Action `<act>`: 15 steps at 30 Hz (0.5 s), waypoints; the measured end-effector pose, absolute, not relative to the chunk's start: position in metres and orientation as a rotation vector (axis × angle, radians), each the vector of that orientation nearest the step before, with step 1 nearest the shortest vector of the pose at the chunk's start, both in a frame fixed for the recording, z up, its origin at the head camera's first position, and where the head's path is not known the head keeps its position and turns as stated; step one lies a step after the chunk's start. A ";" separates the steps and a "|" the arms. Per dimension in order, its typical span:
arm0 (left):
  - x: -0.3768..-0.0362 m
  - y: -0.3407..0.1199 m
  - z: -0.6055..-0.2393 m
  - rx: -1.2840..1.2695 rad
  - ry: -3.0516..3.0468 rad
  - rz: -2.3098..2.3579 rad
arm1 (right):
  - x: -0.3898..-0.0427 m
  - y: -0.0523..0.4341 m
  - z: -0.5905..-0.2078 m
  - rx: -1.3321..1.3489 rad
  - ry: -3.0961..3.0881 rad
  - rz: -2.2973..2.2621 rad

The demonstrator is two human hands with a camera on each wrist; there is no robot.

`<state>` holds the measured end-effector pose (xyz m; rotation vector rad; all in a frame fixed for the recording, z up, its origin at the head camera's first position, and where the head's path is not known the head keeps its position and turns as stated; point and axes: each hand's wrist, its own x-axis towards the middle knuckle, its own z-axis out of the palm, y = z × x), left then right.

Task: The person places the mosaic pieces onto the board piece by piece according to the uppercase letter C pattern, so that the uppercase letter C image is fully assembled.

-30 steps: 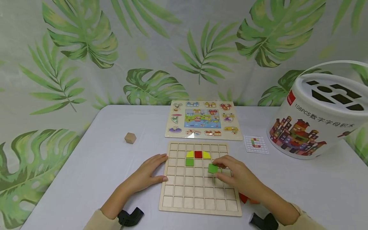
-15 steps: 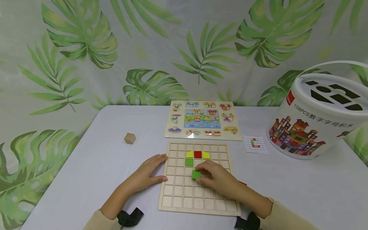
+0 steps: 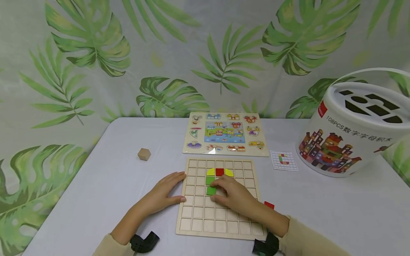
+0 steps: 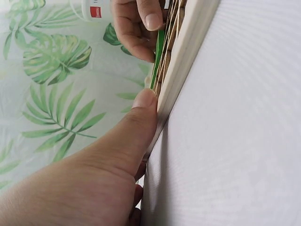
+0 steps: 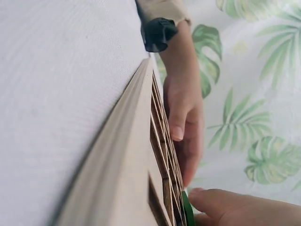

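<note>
Low centre in the head view, a small, flat, green square tile (image 3: 211, 191) sits at a pale wooden grid board (image 3: 209, 225), just below a matching green square (image 3: 210, 180); whether fully seated, I cannot tell. The right hand (image 3: 235, 193) pinches it by opposite edges; the left hand (image 3: 164, 190), thumb and fingers parted, touches the board's left rim. It looks light, stiff, probably smooth and sturdy; its edges should give the surest hold.

A green tile (image 3: 210, 191) is pinched over the board (image 3: 209, 213).
</note>
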<state>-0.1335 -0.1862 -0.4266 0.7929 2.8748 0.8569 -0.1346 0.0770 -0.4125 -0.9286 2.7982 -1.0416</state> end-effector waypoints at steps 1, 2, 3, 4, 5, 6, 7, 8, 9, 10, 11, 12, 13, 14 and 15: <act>-0.133 -0.186 -0.427 0.794 2.875 0.856 | -0.135 0.077 -0.413 -0.938 2.809 -1.026; -0.134 -0.186 -0.427 0.794 2.876 0.856 | -0.135 0.076 -0.413 -0.949 2.819 -1.014; -0.134 -0.187 -0.427 0.794 2.876 0.854 | -0.135 0.076 -0.414 -0.961 2.827 -1.009; -0.134 -0.187 -0.427 0.797 2.875 0.854 | -0.135 0.076 -0.414 -0.969 2.835 -1.014; -0.134 -0.187 -0.427 0.798 2.875 0.854 | -0.135 0.076 -0.414 -0.968 2.840 -1.022; -0.134 -0.187 -0.428 0.800 2.877 0.852 | -0.135 0.076 -0.415 -0.968 2.842 -1.028; -0.134 -0.187 -0.428 0.800 2.878 0.851 | -0.135 0.075 -0.415 -0.968 2.847 -1.029; -0.134 -0.187 -0.427 0.799 2.878 0.850 | -0.135 0.075 -0.415 -0.967 2.852 -1.027; -0.134 -0.187 -0.427 0.802 2.878 0.850 | -0.134 0.075 -0.415 -0.965 2.857 -1.023; -0.134 -0.187 -0.427 0.805 2.878 0.853 | -0.134 0.075 -0.416 -0.964 2.861 -1.015; -0.134 -0.187 -0.427 0.805 2.877 0.857 | -0.134 0.074 -0.415 -0.964 2.864 -1.007; -0.134 -0.187 -0.427 0.808 2.877 0.857 | -0.134 0.074 -0.415 -0.966 2.865 -1.002; -0.134 -0.187 -0.427 0.808 2.875 0.860 | -0.134 0.074 -0.415 -0.968 2.861 -0.999; -0.134 -0.187 -0.427 0.807 2.873 0.862 | -0.134 0.074 -0.415 -0.968 2.854 -1.001; -0.134 -0.187 -0.427 0.807 2.873 0.861 | -0.134 0.075 -0.415 -0.966 2.843 -1.004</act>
